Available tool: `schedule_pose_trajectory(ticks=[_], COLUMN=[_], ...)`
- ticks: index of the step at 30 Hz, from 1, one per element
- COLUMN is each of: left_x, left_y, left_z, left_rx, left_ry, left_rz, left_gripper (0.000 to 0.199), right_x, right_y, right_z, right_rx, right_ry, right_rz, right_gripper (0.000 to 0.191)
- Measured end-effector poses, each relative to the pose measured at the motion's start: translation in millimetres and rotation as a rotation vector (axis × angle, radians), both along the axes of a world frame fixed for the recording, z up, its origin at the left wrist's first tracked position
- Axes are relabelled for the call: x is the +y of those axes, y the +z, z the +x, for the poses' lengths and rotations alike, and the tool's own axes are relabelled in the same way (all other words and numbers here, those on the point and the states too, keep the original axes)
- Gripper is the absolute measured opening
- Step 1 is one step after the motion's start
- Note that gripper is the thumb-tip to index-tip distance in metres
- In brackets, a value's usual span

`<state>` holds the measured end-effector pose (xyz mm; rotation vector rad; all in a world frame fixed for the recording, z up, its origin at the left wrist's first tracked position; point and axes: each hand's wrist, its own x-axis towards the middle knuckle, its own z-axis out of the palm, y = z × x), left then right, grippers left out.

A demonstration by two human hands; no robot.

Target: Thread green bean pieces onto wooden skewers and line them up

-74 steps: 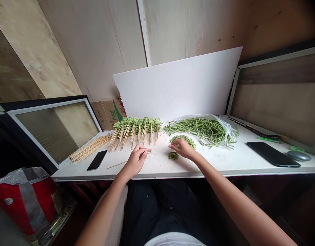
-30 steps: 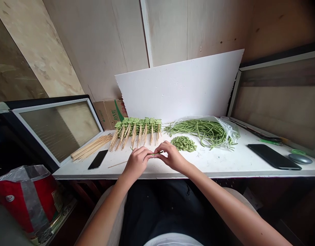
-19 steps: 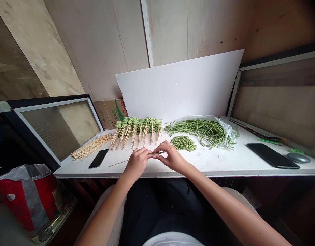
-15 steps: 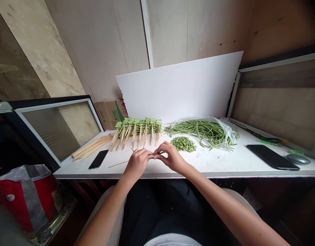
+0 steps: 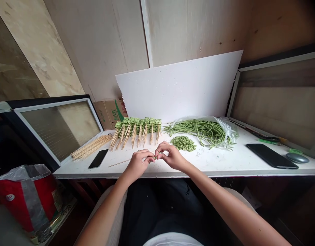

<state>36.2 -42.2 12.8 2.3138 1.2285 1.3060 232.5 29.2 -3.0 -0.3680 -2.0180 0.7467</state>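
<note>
Hands are both closed in a pinch above the front of the tabletop (image 5: 211, 164), fingertips almost meeting. Left hand (image 5: 138, 163) grips a bamboo skewer (image 5: 121, 162), which extends leftward from its fingers. Right hand (image 5: 171, 156) pinches a bean piece (image 5: 155, 157) at the skewer's tip; whether the piece is pierced cannot be determined. Directly beyond the hands stands a row of loaded skewers (image 5: 137, 127). To the right lie a pile of cut beans (image 5: 183, 143) and long beans (image 5: 198, 128) in a plastic bag (image 5: 227, 133). A bundle of bare skewers (image 5: 92, 147) lies far left, beside a phone (image 5: 98, 159).
</note>
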Motion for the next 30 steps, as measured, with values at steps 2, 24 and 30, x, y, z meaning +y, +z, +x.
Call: schedule_pose_trajectory(ticks=[2, 24, 30], left_x=[1.5, 22.5, 21.9], left_y=[-0.6, -22.3, -28.3], left_z=[-2.7, -32.3, -34.5], left_rx=[0.009, 0.187, 0.24], left_ry=[0.009, 0.137, 0.07], left_rz=[-0.012, -0.076, -0.082], left_gripper=[0.022, 0.033, 0.037], right_x=[6.3, 89.1, 91.2], right_y=[1.9, -54.1, -55.0], right_z=[4.1, 57.6, 60.8], right_rx=[-0.01, -0.451, -0.468], right_ry=[-0.007, -0.429, -0.482], right_rz=[-0.007, 0.08, 0.048], right_gripper=[0.014, 0.029, 0.033])
